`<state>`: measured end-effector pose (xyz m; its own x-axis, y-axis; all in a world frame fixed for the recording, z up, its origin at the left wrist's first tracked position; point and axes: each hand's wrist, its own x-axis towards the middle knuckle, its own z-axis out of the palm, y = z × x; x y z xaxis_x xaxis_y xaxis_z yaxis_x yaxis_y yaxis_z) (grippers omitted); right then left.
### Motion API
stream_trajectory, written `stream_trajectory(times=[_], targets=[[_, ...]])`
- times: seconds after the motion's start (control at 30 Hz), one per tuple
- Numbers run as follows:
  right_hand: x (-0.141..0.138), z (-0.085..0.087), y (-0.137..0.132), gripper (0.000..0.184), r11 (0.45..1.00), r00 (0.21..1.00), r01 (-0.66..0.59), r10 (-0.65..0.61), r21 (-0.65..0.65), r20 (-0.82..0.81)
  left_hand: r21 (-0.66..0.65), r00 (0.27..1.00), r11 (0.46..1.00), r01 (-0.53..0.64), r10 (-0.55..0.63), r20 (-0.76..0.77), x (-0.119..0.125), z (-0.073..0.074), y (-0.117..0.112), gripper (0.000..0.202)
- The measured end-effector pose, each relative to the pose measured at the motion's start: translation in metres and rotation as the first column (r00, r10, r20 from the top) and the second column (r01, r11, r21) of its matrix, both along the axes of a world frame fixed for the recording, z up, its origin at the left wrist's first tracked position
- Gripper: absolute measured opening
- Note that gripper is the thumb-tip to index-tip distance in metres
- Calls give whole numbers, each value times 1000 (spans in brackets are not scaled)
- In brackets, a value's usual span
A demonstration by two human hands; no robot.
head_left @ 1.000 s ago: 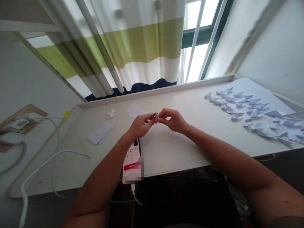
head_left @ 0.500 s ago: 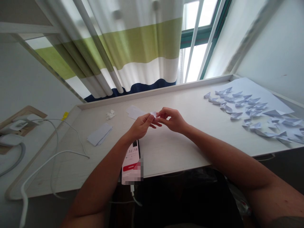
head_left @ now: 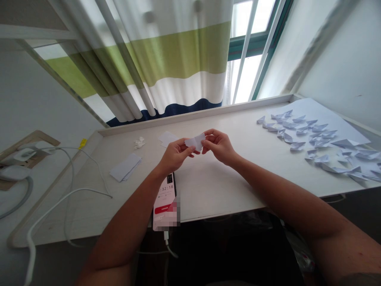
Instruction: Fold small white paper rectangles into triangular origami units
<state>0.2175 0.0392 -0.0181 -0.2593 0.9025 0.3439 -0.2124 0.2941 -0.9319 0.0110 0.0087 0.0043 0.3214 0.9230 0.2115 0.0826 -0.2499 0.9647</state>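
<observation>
A small creased piece of white paper is held up above the table between both hands. My left hand pinches its left and lower side, thumb in front. At its right edge, my right hand grips it between thumb and fingers. Behind my left hand lies some flat white paper, partly hidden. Farther left are a small stack of white paper slips and a crumpled white scrap.
Many folded paper boats cover the right of the white table, some on a large white sheet. A phone with a cable lies at the front edge. White cables and plugs occupy the left.
The paper has been opened out and turned, so a wider creased face shows. My right hand's fingers have shifted onto its right edge. The view has moved very slightly.
</observation>
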Motion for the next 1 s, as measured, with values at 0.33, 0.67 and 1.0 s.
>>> stream_trajectory(times=[0.33,0.67,1.0], targets=[[3,1,1,45,999,998,8,-10,43,54,-52,1000,999,4,-4,-1,-4,2,2,37],[7,-1,0,42,970,975,21,-73,241,209,-101,1000,995,-23,21,-23,-4,1,2,43],[15,1,2,17,808,919,69,-279,586,278,-116,997,993,-27,35,70,-9,1,6,34]])
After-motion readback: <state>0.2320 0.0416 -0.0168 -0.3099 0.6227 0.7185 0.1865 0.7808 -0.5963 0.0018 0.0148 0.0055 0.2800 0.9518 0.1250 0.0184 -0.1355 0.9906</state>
